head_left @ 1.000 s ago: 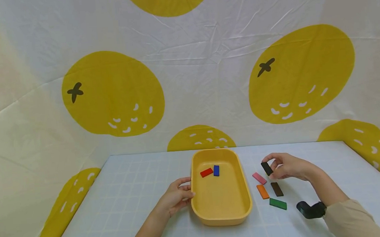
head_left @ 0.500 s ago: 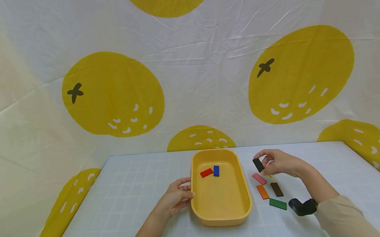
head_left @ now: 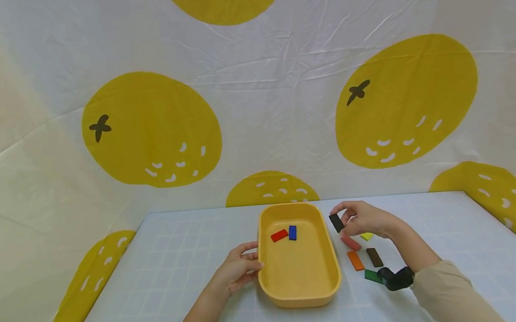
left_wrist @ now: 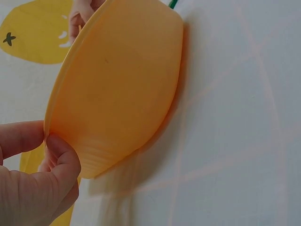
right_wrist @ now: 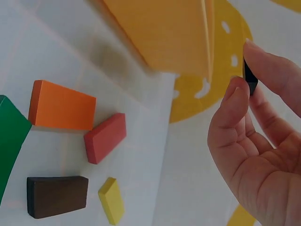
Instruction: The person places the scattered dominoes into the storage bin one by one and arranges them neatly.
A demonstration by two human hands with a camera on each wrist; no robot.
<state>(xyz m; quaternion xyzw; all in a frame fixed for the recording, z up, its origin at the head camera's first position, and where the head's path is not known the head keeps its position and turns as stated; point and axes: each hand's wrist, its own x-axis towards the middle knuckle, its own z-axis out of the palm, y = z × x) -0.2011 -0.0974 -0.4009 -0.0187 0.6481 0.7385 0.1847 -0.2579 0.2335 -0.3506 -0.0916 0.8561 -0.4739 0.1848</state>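
A black rectangular block (head_left: 336,223) is pinched between the thumb and fingers of my right hand (head_left: 366,218), held up just right of the yellow tray's far right side. In the right wrist view only a dark edge of this block (right_wrist: 250,77) shows between the fingertips. My left hand (head_left: 239,268) holds the yellow tray (head_left: 302,301) by its left rim; the left wrist view has thumb and finger pinching that rim. Inside the tray, toward its far end, lie a red block (head_left: 279,235) and a blue block (head_left: 293,233).
Right of the tray, on the pale checked tabletop (head_left: 191,237), lie a pink-red block (right_wrist: 106,137), an orange block (right_wrist: 63,106), a dark brown block (right_wrist: 57,197), a yellow block (right_wrist: 112,200) and a green block (head_left: 373,276), partly behind the right wrist's black camera (head_left: 396,278).
My right hand has moved left toward the tray with the black block, uncovering the yellow block. The wrist camera now overlaps the green block. My left hand stays on the rim.
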